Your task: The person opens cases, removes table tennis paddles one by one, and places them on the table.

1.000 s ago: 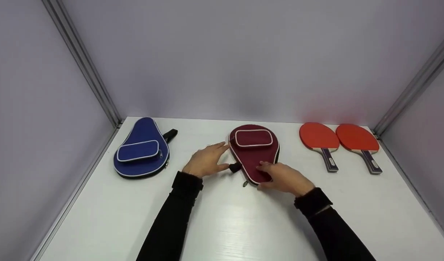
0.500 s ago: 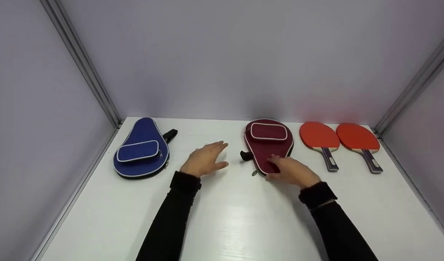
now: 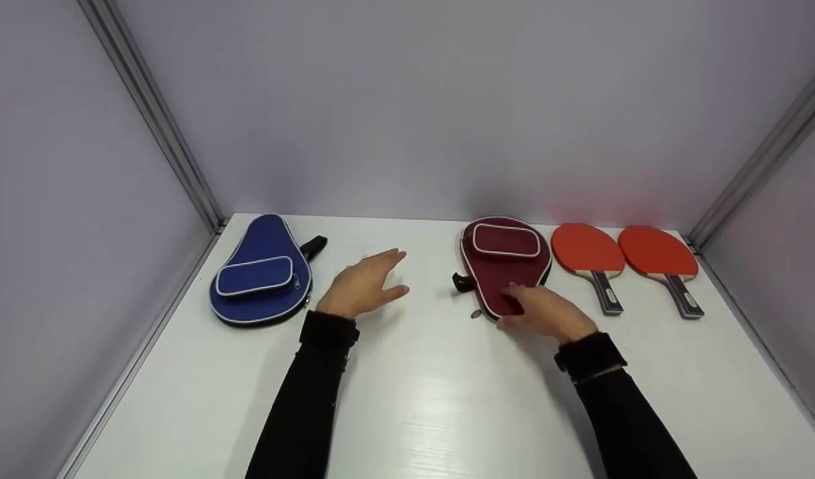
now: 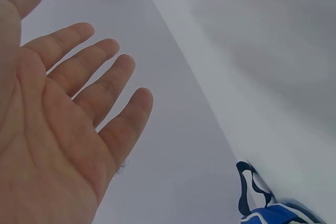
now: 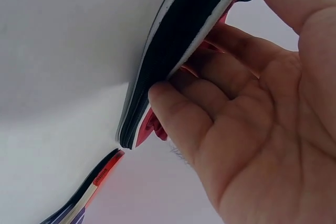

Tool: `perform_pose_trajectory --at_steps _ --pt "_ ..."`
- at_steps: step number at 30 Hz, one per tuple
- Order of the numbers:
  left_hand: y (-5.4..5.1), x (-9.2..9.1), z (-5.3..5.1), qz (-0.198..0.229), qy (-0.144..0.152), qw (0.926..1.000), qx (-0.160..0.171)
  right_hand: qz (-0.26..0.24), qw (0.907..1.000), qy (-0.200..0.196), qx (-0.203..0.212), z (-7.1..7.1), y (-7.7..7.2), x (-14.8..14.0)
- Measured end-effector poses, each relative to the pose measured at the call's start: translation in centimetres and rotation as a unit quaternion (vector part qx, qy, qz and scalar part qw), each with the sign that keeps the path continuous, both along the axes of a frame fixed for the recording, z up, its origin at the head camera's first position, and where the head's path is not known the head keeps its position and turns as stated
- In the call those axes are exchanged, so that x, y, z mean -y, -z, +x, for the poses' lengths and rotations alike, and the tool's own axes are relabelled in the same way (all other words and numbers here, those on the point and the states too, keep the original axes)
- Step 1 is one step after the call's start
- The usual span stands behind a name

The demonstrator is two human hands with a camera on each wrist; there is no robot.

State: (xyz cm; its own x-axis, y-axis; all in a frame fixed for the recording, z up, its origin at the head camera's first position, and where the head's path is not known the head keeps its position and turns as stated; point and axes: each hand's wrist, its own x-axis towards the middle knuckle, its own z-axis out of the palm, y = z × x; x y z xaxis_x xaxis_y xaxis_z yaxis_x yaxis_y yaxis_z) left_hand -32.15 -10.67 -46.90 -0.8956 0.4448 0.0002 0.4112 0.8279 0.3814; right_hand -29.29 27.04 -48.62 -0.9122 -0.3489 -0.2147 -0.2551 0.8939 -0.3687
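A dark red table tennis paddle case [image 3: 510,266] with white piping lies on the table, its narrow end towards me. My right hand [image 3: 547,314] holds this narrow end, fingers over the top and thumb at the near edge. In the right wrist view, the fingers [image 5: 181,116] lie against the case's black zipped side [image 5: 168,40]. My left hand [image 3: 360,283] hovers over the table to the left of the case, fingers extended and thumb spread, holding nothing. In the left wrist view its palm and separated fingers [image 4: 128,119] show.
A blue paddle case [image 3: 264,273] with a black strap lies at the back left. Two red table tennis paddles [image 3: 587,249] lie at the right, handles towards me, close to the red case. Pale walls stand behind and at both sides of the white table [image 3: 420,399].
The red case has slid right and slightly back with my right hand, nearing the paddles. My left hand, at first beside the case, has drawn away to the left.
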Motion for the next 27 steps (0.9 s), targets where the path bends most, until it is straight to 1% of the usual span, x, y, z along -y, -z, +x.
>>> perform_pose_trajectory --at_steps 3,8,13,15,17,21,27 --pt "-0.3 0.5 0.0 0.007 -0.002 1.0 0.0 0.0 1.0 0.004 0.002 0.2 -0.1 -0.5" --pt "-1.0 1.8 -0.1 0.021 -0.014 0.9997 -0.004 -0.006 0.9999 0.007 0.005 0.3 -0.4 -0.9" --pt "-1.5 3.8 -0.2 0.042 -0.035 0.9985 -0.005 -0.003 1.0 0.005 0.001 0.3 -0.3 -0.9" --pt "-1.7 4.6 -0.1 0.045 -0.043 0.998 -0.007 -0.003 1.0 0.007 0.001 0.3 -0.2 -0.9" --pt "-1.7 5.4 -0.1 0.042 -0.05 0.9978 -0.01 -0.003 0.9999 0.009 0.003 0.4 -0.2 -0.9" --pt "-1.8 7.2 0.0 0.024 -0.059 0.9979 -0.012 -0.001 0.9999 0.012 0.004 0.4 -0.3 -1.0" --pt "-2.4 10.4 0.1 -0.002 -0.066 0.9978 0.007 -0.001 0.9999 0.014 0.007 0.4 -0.4 -0.7"
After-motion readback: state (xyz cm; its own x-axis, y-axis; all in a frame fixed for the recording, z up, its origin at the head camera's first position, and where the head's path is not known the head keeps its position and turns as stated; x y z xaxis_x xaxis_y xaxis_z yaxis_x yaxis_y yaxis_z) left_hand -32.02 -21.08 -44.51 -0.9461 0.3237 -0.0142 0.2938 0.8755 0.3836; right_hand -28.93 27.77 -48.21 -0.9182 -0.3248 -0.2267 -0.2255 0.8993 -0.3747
